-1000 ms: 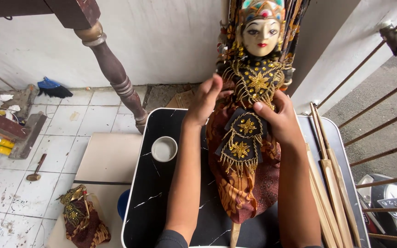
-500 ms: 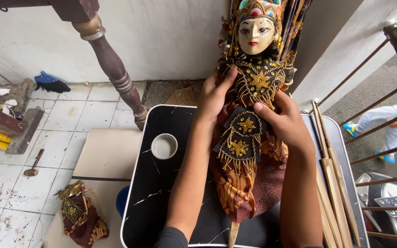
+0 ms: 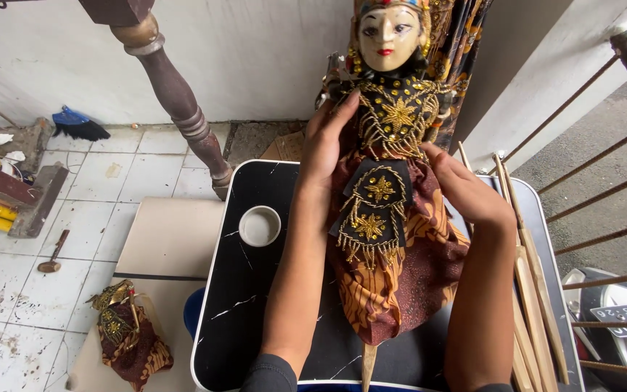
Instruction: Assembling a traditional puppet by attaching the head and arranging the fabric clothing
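- While both hands hold it from the sides, the puppet [image 3: 390, 210] stands almost upright over the black tabletop [image 3: 255, 290], with its painted head near the white wall.
- The left hand [image 3: 328, 149] is closed around the puppet's shoulder and chest; the fingers lie on the beaded black collar.
- The right hand [image 3: 466, 189] grips the other side at the waist, over the brown batik skirt.
- A wooden rod [image 3: 368, 366] comes out under the skirt, toward the near edge of the tabletop.
- I think the bead fringe could catch on a finger and tear, because the fingers press directly on it.
- A small white cup [image 3: 259, 226] stands just beside the left forearm; a sideways move of the arm could knock it over.
- Thin wooden sticks [image 3: 527, 268] lie near the right arm and may roll off if pushed.
- A second puppet [image 3: 125, 334] lies on the floor, well apart.
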